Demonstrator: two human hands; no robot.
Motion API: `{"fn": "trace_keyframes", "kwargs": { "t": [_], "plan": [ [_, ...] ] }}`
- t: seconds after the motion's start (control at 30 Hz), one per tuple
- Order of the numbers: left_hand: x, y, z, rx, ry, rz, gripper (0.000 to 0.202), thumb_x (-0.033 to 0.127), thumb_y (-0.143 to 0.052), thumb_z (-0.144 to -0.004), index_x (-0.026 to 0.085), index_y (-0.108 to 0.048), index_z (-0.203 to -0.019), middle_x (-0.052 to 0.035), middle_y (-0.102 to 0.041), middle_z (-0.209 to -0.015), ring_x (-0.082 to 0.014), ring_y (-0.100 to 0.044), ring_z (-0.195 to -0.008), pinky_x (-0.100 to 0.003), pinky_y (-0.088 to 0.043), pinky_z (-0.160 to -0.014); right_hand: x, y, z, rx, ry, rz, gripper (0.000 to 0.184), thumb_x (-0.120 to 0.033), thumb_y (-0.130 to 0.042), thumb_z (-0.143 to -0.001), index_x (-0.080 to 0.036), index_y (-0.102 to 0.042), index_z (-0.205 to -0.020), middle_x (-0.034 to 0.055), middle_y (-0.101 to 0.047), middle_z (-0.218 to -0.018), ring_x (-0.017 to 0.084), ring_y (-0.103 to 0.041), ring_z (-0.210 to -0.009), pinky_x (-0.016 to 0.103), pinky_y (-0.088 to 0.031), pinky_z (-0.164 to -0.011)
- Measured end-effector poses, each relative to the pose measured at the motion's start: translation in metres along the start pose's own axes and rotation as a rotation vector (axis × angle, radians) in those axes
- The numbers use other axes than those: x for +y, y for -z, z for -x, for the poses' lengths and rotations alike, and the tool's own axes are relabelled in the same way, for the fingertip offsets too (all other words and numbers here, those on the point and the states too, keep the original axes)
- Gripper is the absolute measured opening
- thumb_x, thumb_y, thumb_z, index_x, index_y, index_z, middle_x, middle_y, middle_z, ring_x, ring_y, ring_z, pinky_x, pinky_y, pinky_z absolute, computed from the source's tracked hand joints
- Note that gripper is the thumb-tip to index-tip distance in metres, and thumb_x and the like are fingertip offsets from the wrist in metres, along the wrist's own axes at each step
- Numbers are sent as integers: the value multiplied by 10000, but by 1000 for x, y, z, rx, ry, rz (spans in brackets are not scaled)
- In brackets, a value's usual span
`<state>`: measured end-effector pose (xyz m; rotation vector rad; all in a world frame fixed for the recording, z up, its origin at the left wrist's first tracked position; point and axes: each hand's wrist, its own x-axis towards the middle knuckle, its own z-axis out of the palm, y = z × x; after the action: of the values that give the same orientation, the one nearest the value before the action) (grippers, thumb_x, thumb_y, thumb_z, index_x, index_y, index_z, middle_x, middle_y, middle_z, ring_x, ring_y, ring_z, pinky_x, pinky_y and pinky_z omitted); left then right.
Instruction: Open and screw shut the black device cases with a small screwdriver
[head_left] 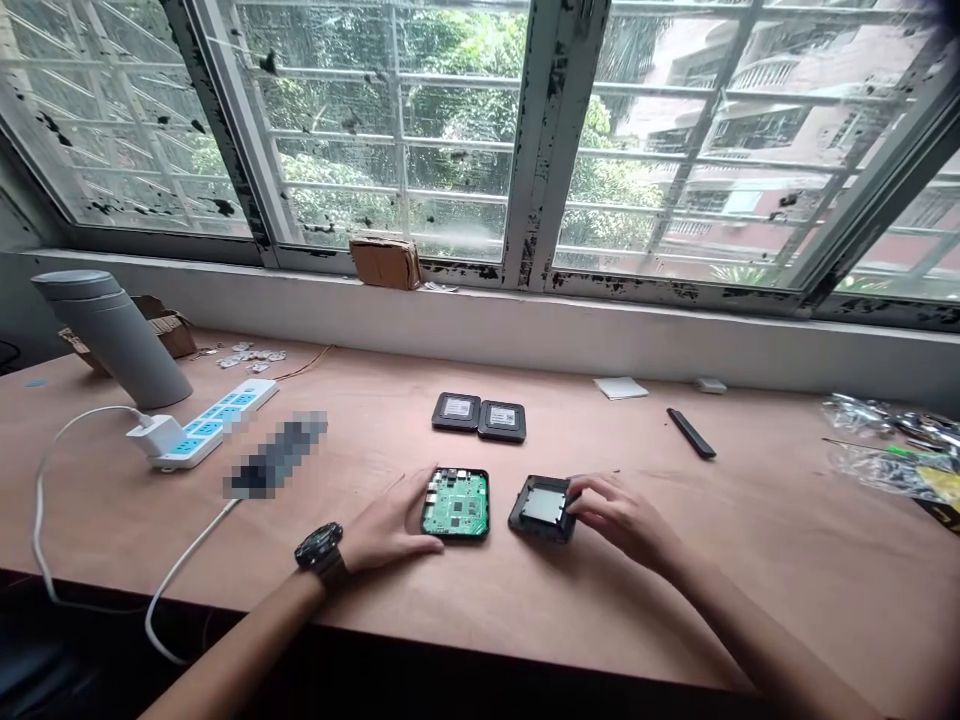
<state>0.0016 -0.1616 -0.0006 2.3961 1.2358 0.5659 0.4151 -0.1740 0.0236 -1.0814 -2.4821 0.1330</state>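
Observation:
A green circuit board (456, 503) lies face up in a square black case (487, 505) on the table. My left hand (390, 520), with a black watch on the wrist, grips this case, fingers at its left side and thumb by the near corner. To the right, a black cover (551, 533) with a silver-grey plate (543, 505) on its inner face tilts slightly. My right hand (616, 515) pinches the cover by its right edge. Behind the case, two flat black drives (456, 411) with white labels lie side by side.
A white power strip (214, 428) with a plugged-in charger, a white cable and a grey bottle (116, 335) stand at left. A black bar (691, 434), a white paper (620, 388) and plastic bags (885, 450) lie at right. The table's near edge runs below my wrists.

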Motion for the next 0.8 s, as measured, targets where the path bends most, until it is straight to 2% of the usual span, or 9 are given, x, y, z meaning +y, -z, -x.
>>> {"fn": "trace_keyframes", "kwargs": {
  "t": [0.13, 0.3, 0.4, 0.47, 0.6, 0.67, 0.8],
  "plan": [
    [0, -8, -22, -34, -26, 70, 1121, 611, -796, -764, 276, -150, -1617, -113, -327, -1626, -321, -354, -1478, -460, -326, -1209, 13, -19, 35, 10, -130, -129, 250, -273, -488, -1011, -307, -735, -1027, 59, -693, -1260, 264, -697, -1081, 396, -586, -865],
    [3, -21, -44, -88, -84, 12, 1169, 676, -756, -768, 250, -84, -1624, -125, -262, -1650, -327, -297, -1504, -474, -272, -1228, 17, -22, 45, -4, -220, -215, 282, -250, -447, -1021, -291, -726, -1038, 67, -632, -1359, 245, -673, -1145, 393, -570, -944],
    [-6, -25, -47, -114, -88, -111, 1200, 759, -699, -757, 202, -86, -1626, -153, -217, -1656, -366, -217, -1524, -522, -191, -1242, 17, -21, 44, 26, -212, -231, 259, -247, -462, -1018, -282, -717, -1041, 74, -611, -1359, 237, -638, -1193, 382, -552, -983],
    [-13, -26, -44, -135, -86, -202, 1153, 793, -630, -787, 190, -116, -1624, -152, -187, -1661, -380, -172, -1532, -539, -156, -1243, 17, -19, 44, 44, -230, -248, 264, -251, -443, -1024, -281, -700, -1075, 76, -603, -1360, 241, -619, -1218, 390, -539, -1007],
    [-23, -29, -40, -158, -95, -311, 1060, 815, -515, -847, 212, -123, -1626, -112, -127, -1672, -358, -140, -1541, -520, -131, -1250, 19, -16, 46, 59, -377, -282, 303, -355, -463, -1025, -287, -605, -1284, 89, -627, -1336, 271, -614, -1223, 447, -520, -1036],
    [-24, -31, -39, -162, -94, -331, 1061, 820, -499, -852, 215, -103, -1629, -102, -113, -1672, -351, -134, -1543, -508, -126, -1255, 20, -14, 48, 20, -425, -279, 477, -452, -563, -973, -277, -510, -1414, 105, -595, -1400, 309, -583, -1269, 490, -496, -1062],
    [-22, -29, -40, -174, -87, -310, 1070, 814, -517, -849, 223, -84, -1630, -97, -101, -1671, -352, -122, -1544, -522, -110, -1258, 18, -14, 48, -82, -392, -253, 1026, -603, -791, -741, -278, -293, -1577, 124, -400, -1588, 384, -407, -1430, 554, -378, -1162]
  ]
}}
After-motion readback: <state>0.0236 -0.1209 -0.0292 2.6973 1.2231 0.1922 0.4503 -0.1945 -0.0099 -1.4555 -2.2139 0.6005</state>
